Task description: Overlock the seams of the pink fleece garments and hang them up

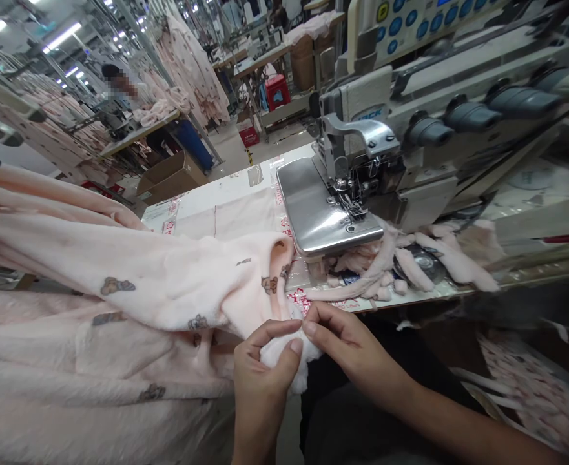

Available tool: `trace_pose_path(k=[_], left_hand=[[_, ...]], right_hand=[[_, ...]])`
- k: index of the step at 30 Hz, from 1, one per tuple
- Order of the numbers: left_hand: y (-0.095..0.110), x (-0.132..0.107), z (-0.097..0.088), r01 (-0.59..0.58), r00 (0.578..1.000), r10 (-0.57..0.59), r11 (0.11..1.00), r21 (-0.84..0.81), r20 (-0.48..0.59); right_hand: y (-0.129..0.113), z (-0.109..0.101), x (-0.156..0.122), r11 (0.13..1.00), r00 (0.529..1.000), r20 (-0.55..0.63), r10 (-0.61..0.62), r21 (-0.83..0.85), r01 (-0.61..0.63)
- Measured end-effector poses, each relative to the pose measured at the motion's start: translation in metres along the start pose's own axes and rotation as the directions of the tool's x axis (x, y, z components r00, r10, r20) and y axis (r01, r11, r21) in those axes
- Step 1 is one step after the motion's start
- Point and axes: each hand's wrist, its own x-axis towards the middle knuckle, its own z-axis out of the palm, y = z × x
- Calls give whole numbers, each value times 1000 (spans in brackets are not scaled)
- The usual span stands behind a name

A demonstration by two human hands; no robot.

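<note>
While the left hand clasps white plush fabric between thumb and forefinger beside the sewing table, the right hand pinches its edge; probably light, soft and floppy, it seems best held there

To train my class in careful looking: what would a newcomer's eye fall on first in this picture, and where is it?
Probably the pale pink plush fabric, dotted with small prints, spreading across the left side. Next might come the sewing machine at upper right, with its shiny metal plate near the middle. At lower centre, the left hand and right hand pinch fluffy white fabric.
</note>
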Motion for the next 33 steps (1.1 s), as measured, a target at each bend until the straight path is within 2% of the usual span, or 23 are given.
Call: trace_pose_path(k=[5,12,17,22,33], left_hand=[[0,1,0,24,1000,-24,1000,0,2],[4,-3,6,46,996,-52,995,-88,-67],[6,-2,6,-36,998,34,999,-27,-50],[10,-5,10,-66,991,63,998,-18,-120],[8,-3,6,-19,995,16,999,-32,-98]], right_hand=[[0,0,-1,1000,1000,-7,-13,-29,13],[0,0,-2,999,1000,-1,-23,-35,23],[-1,2,-4,998,999,-8,-31,-57,30],[-1,3,-5,995,999,-27,-45,-93,42],[-1,2,-4,999,1000,-7,-16,-43,16]])
